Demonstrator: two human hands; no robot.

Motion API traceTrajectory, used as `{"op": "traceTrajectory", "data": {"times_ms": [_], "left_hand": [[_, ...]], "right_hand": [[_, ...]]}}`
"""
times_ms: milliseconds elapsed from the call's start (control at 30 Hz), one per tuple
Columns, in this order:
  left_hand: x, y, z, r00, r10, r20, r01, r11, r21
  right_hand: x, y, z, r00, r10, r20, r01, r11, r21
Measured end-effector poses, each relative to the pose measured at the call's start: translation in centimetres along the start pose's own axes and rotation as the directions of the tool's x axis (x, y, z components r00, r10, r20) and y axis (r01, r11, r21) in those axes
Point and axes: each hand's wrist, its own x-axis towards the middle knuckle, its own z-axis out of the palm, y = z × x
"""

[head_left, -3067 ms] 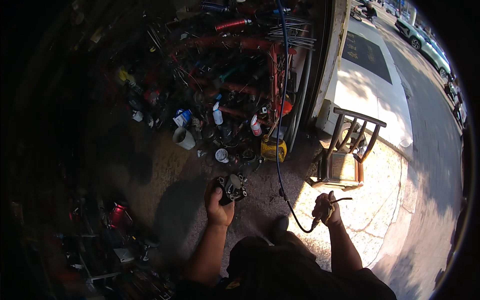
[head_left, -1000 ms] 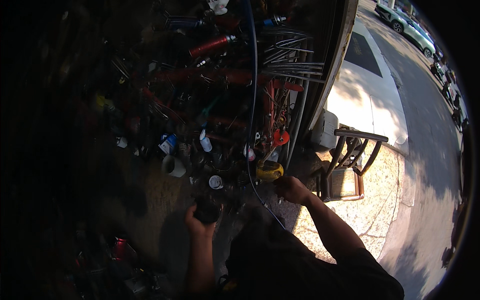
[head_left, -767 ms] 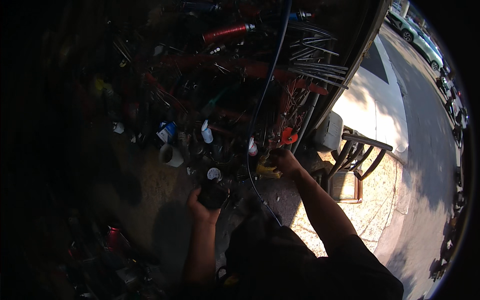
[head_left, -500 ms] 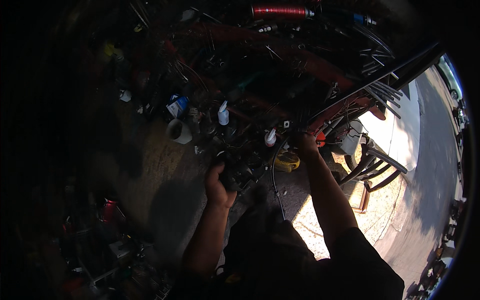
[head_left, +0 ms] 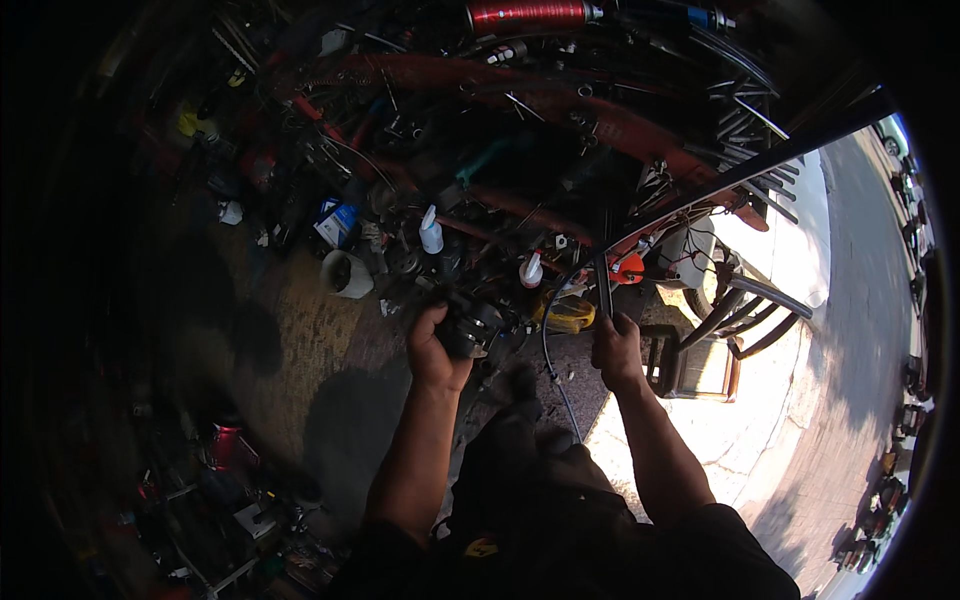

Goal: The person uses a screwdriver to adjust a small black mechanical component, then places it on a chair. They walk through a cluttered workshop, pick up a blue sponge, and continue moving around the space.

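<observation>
My left hand (head_left: 436, 355) is closed round a dark mechanical part (head_left: 474, 328) with metal pieces on it, held low in front of me. My right hand (head_left: 617, 352) grips a dark, long tool or bar (head_left: 604, 287) that points upward; its exact kind is unclear. A thin hose (head_left: 550, 365) hangs between my hands. Beyond them are a yellow container (head_left: 566, 315), two white spray bottles (head_left: 431, 232) (head_left: 530, 270) and a pale bucket (head_left: 350, 276).
A red metal frame (head_left: 640, 140) across the back holds cluttered tools, rods and spray cans. Tools and parts (head_left: 240, 520) lie heaped at lower left. A wooden chair (head_left: 735, 342) stands on sunlit pavement at right, with a road (head_left: 860, 300) and parked vehicles beyond.
My right hand held the hose end earlier, then reached up toward the rack; it is now lower, holding the dark bar. The view has turned, and my left hand still holds its part.
</observation>
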Motion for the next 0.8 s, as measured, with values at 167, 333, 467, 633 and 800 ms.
{"op": "traceTrajectory", "data": {"times_ms": [167,333,467,633,800], "left_hand": [[-0.1,-1.0,1.9,0.996,0.091,-0.012,-0.090,0.994,0.065],[-1.6,-2.8,4.5,0.985,0.122,0.126,-0.144,0.972,0.185],[-4.0,-4.5,7.5,0.969,0.137,0.206,-0.192,0.942,0.277],[-5.7,-6.9,9.2,0.953,0.115,0.279,-0.213,0.910,0.354],[-9.2,-8.9,12.5,0.958,0.066,0.280,-0.162,0.928,0.335]], "right_hand": [[-10.7,1.9,-6.4,0.996,-0.049,0.075,0.052,0.998,-0.035],[-22.2,4.7,-15.3,0.992,-0.128,-0.005,0.123,0.966,-0.227],[-28.9,4.8,-20.7,0.933,-0.360,0.011,0.303,0.767,-0.566],[-33.0,4.1,-23.0,0.870,-0.487,0.073,0.415,0.646,-0.641],[-34.6,4.3,-24.1,0.780,-0.610,0.138,0.533,0.533,-0.657]]}}
